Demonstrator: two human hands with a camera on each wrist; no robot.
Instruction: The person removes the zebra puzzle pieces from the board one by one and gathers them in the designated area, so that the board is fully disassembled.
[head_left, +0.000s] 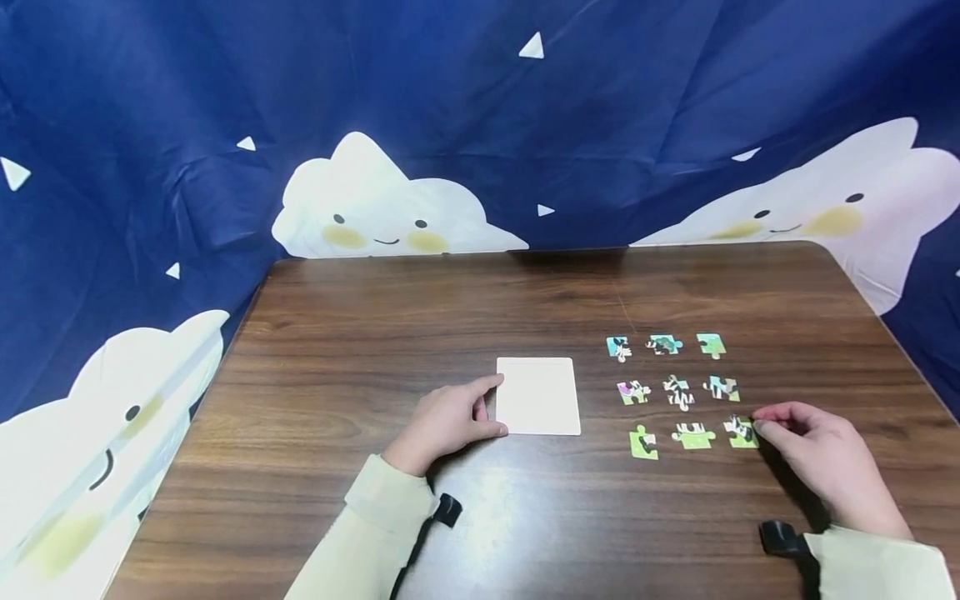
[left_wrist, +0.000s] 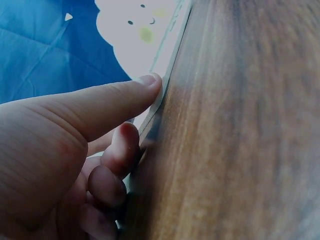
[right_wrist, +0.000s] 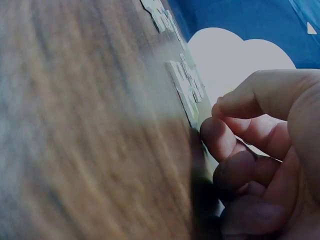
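Note:
A white square board lies flat on the wooden table. My left hand touches its left edge, index fingertip higher up and thumb at the near corner. In the left wrist view the thumb stretches straight to the board's rim. To the board's right, several jigsaw pieces with green, blue and panda-like prints are spaced in three rows. At the near right one, a green and black-and-white jigsaw piece, my right hand pinches the right edge between thumb and index finger. In the right wrist view the fingertips largely hide that edge.
The brown table ends at the back against a blue curtain printed with white clouds. Nearest the right hand's piece are a green jigsaw piece on its left and another piece behind it.

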